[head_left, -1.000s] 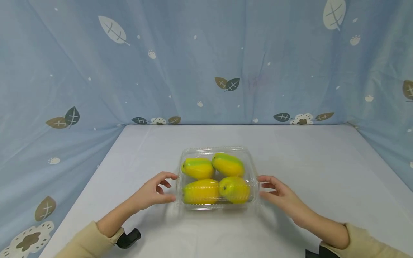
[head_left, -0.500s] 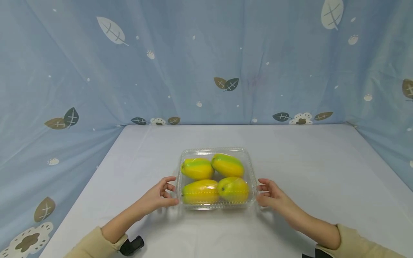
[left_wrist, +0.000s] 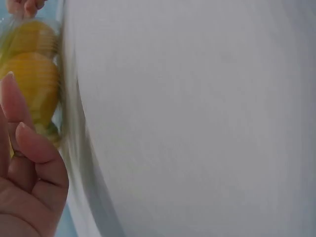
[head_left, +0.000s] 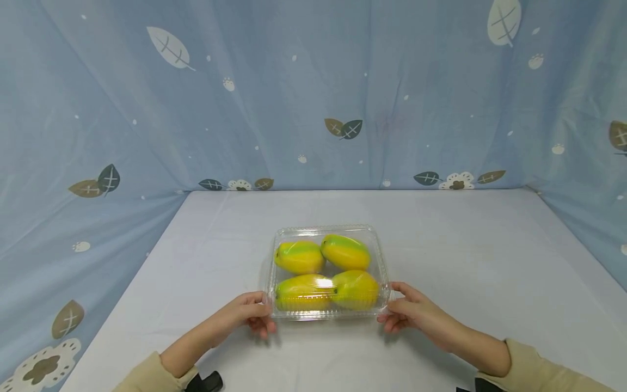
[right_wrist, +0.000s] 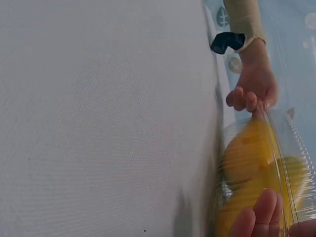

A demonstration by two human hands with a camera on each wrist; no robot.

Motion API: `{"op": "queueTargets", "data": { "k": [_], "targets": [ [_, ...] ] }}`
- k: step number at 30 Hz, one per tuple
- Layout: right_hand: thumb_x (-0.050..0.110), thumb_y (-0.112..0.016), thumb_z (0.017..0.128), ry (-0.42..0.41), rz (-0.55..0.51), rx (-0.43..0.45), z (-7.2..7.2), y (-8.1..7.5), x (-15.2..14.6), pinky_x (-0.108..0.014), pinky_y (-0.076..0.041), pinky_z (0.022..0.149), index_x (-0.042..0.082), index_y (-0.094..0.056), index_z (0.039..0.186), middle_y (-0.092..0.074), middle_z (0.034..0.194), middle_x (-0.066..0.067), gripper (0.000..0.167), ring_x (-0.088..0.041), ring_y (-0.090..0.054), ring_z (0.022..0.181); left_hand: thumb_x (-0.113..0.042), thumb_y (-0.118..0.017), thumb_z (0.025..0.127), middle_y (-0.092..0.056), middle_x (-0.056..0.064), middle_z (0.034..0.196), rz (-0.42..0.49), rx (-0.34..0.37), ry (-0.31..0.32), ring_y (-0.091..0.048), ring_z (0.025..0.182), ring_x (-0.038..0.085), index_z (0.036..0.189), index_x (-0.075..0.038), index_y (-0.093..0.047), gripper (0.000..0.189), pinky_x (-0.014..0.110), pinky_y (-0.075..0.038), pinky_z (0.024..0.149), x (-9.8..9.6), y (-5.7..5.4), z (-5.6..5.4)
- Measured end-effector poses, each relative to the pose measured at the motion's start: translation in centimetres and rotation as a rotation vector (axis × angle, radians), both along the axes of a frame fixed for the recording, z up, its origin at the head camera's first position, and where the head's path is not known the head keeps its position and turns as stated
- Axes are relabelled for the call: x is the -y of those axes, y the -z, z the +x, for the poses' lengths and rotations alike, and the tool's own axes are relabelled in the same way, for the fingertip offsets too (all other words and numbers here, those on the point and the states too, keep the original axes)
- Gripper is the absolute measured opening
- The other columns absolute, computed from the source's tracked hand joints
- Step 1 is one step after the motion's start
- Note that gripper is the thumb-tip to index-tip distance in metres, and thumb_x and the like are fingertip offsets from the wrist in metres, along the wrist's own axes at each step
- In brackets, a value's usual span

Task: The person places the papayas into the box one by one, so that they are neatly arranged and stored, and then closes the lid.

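Note:
A clear plastic clamshell container [head_left: 324,316] sits mid-table, its lid down over several yellow-green mango-like fruits [head_left: 301,257]. At its near left corner, my left hand [head_left: 245,313] pinches the rim, thumb above and other fingers curled lower. My right hand [head_left: 416,311] grips the near right corner in much the same way. In the right wrist view, the container's rim [right_wrist: 276,148] runs between the left hand [right_wrist: 257,86] at the far end and the right fingertips [right_wrist: 266,202] close by. The left wrist view shows the left fingers [left_wrist: 42,153] beside the yellow fruits [left_wrist: 32,81].
A white cloth-covered table [head_left: 455,239] spreads around the container. A blue curtain [head_left: 274,98] with leaf prints hangs behind and at the sides. Black wrist straps [head_left: 206,383] show below the beige sleeves [head_left: 152,375].
Both hands have moved nearer along the container's sides to its front corners and taken hold of the rim there. The container and fruits have stayed almost in place.

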State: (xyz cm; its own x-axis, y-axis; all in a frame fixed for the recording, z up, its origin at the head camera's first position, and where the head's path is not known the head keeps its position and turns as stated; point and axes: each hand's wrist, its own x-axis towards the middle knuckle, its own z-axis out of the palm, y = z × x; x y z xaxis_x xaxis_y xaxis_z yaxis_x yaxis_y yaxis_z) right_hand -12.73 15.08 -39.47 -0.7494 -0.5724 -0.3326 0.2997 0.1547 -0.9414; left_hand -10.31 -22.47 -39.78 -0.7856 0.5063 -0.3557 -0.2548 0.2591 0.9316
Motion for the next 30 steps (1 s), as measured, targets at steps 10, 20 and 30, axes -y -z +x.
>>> {"op": "queueTargets", "data": {
  "k": [10,20,30],
  "targets": [
    [0.010,-0.042,0.092,-0.016,-0.055,0.002,0.2,-0.1,0.0,-0.028,-0.051,0.070,-0.011,-0.006,0.136,-0.066,0.080,0.000,0.060,-0.011,-0.062,0.070,-0.016,-0.048,0.088,-0.067,-0.002,0.069,-0.021,0.017,-0.057,-0.060,0.058,0.010,0.088,-0.005,-0.051,0.012,0.023,-0.040,0.056,-0.9,-0.7,0.3],
    [0.009,-0.040,0.095,-0.028,-0.091,0.007,0.3,-0.3,-0.1,-0.028,-0.051,0.070,-0.013,0.001,0.136,-0.065,0.080,0.000,0.062,-0.010,-0.062,0.069,-0.011,-0.047,0.087,-0.065,-0.005,0.062,0.030,0.019,-0.048,-0.059,0.056,0.006,0.100,0.003,-0.052,0.019,0.022,-0.044,0.058,-1.0,-0.6,0.1],
    [0.017,-0.044,0.095,-0.021,-0.038,0.013,0.3,-0.2,-0.4,-0.031,-0.052,0.076,-0.010,-0.001,0.138,-0.068,0.089,-0.004,0.067,-0.015,-0.065,0.077,-0.017,-0.050,0.089,-0.065,-0.003,0.068,-0.032,0.012,-0.024,-0.060,0.061,0.011,0.084,-0.006,-0.052,0.012,0.026,-0.047,0.061,-0.1,-0.2,-0.4]
  ]
}}
